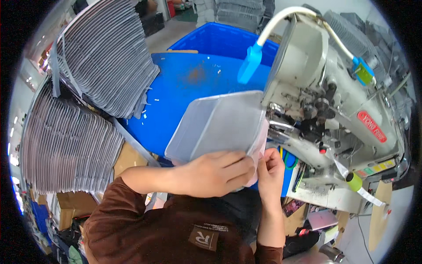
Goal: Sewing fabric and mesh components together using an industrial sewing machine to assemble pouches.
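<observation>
A thin grey fabric panel (220, 127) with a lighter seam line and rounded corners lies tilted over the blue table, its right edge close to the sewing machine's (281, 127) working end. My left hand (215, 174) is closed on the panel's near edge, fingers curled under toward the right corner. At that corner my right hand (271, 171) pinches the edge between thumb and fingers. A pinkish layer (262, 141) shows along the panel's right side. Part of the near edge is hidden behind my left hand.
Tall stacks of grey panels (105, 57) stand at the left. Behind the blue table (176, 75), scattered with white scraps, sits a blue bin (211, 37). A white-tubed lamp (281, 15) arches over. Green-handled scissors (290, 160) lie beside my right hand.
</observation>
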Available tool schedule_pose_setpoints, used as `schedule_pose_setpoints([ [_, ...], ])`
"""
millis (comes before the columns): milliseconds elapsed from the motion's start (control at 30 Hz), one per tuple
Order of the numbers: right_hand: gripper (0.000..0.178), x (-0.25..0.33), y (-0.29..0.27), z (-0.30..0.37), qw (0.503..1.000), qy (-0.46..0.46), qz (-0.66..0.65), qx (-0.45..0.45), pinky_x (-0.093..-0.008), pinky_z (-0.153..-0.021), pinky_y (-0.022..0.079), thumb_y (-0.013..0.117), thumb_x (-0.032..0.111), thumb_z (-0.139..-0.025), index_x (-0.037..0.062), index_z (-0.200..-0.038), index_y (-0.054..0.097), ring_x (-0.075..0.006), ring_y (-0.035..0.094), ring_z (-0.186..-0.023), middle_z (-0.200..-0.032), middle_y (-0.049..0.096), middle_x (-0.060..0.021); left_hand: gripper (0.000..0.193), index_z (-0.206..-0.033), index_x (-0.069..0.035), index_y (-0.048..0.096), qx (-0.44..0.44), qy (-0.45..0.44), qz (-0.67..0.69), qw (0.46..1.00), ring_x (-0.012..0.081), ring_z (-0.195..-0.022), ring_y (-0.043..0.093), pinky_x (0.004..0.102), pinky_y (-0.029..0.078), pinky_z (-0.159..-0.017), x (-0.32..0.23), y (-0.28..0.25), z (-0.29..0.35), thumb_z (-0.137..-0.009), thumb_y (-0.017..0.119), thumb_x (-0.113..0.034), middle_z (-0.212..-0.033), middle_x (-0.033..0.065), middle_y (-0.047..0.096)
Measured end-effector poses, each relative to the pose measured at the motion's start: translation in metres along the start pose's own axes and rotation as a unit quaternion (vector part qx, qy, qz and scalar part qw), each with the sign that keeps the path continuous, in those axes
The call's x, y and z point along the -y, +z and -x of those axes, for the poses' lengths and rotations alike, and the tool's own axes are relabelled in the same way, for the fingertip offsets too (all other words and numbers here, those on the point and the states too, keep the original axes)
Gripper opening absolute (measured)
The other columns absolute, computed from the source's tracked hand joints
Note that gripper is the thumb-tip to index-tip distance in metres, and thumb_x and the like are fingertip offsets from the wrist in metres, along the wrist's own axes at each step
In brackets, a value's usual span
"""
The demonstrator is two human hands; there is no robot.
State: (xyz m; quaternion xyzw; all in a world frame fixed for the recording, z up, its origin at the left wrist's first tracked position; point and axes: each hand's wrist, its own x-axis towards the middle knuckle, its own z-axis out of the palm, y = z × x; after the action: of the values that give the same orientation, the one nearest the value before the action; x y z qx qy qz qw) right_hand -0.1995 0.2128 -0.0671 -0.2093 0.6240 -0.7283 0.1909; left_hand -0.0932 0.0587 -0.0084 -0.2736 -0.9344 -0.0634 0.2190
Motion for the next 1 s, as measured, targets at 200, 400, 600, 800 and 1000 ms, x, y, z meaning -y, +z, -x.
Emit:
schedule_pose_setpoints([
  [200,0.024,-0.001,0.002,0.016,0.999,0.009,0.036,0.022,-0.0201,-0.046,0.036,0.050,0.010,-0.101,0.0047,-0.078,0.050,-0.0016,0.043,-0.053,-0.063,0.048,0.0047,0.034,-0.104,0.000,0.063,-0.096,-0.030,-0.047,0.994,0.0247,-0.095,0.060,0.0330,0.053,-0.074,-0.010,0.017,0.000,-0.075,0.064,-0.019,-0.100,0.0093,0.059],
  [400,0.028,0.001,0.009,0.004,0.999,0.032,-0.034,0.005,-0.0187,-0.042,0.035,0.046,0.017,-0.104,0.0065,-0.078,0.051,-0.0013,0.044,-0.050,-0.062,0.049,0.0046,0.037,-0.105,-0.004,0.068,-0.122,-0.040,-0.049,0.990,0.0254,-0.096,0.063,0.0324,0.054,-0.071,0.001,0.023,-0.005,-0.070,0.063,-0.015,-0.105,0.0083,0.063],
  [600,0.029,0.000,0.009,-0.017,0.998,0.030,-0.046,-0.004,-0.0184,-0.042,0.035,0.045,0.020,-0.105,0.0066,-0.080,0.053,-0.0014,0.044,-0.048,-0.062,0.052,0.0044,0.034,-0.103,-0.002,0.067,-0.124,-0.084,-0.023,0.988,0.0274,-0.094,0.063,0.0343,0.055,-0.071,0.013,0.030,-0.014,-0.071,0.064,-0.014,-0.103,0.0093,0.063],
  [800,0.028,0.001,0.010,-0.035,0.999,0.026,-0.031,0.015,-0.0187,-0.043,0.035,0.043,0.020,-0.105,0.0066,-0.083,0.054,-0.0025,0.044,-0.050,-0.065,0.052,0.0036,0.031,-0.100,-0.002,0.067,-0.162,-0.104,-0.022,0.981,0.0275,-0.091,0.064,0.0340,0.055,-0.071,0.032,0.042,-0.019,-0.071,0.065,-0.013,-0.102,0.0100,0.062],
  [1000,0.022,0.001,0.009,-0.032,1.000,0.019,-0.014,0.012,-0.0193,-0.045,0.036,0.046,0.013,-0.103,0.0064,-0.082,0.051,-0.0037,0.044,-0.051,-0.065,0.050,0.0030,0.029,-0.100,-0.003,0.065,-0.170,-0.090,-0.029,0.981,0.0264,-0.091,0.065,0.0339,0.055,-0.071,0.043,0.047,-0.026,-0.074,0.063,-0.015,-0.100,0.0085,0.062],
])
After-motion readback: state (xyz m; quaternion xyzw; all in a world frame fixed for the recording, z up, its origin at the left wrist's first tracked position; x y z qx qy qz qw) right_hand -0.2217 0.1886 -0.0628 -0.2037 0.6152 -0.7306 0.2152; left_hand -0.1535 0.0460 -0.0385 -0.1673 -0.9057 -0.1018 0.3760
